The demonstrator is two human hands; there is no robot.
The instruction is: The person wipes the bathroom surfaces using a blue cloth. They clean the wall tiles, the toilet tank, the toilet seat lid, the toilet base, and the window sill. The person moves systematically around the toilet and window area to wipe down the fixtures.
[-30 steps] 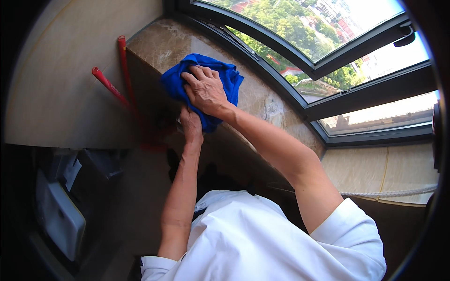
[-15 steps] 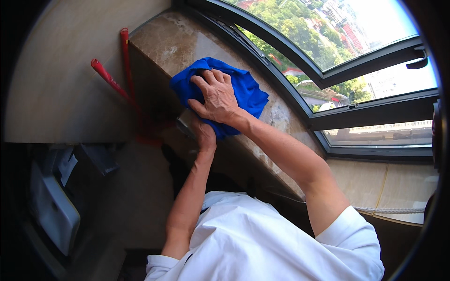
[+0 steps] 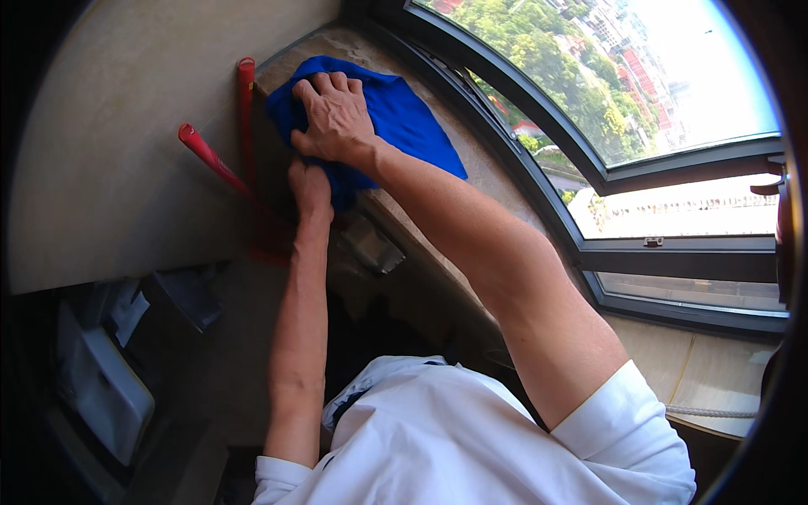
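Note:
A blue cloth [image 3: 412,122] lies spread over the far end of a brown marble windowsill [image 3: 497,181] and hangs over its near edge. My right hand [image 3: 338,122] presses down on the cloth, its fingers bent into the fabric and the thumb set apart. Just below it, my left hand [image 3: 311,187] reaches up to the cloth's near edge at the sill's side; its fingers are hidden behind the cloth and the right hand.
Right of the sill, a dark-framed window [image 3: 673,244] stands tilted open. Two red handles [image 3: 215,160] lean by the left wall. Below the sill edge is a small greyish, metallic-looking box [image 3: 370,244]. A pale basin-like object [image 3: 105,387] shows at lower left.
Both hands and the cloth have shifted left and farther along the sill. The cloth lies more stretched out to the right, and the greyish box below is more exposed.

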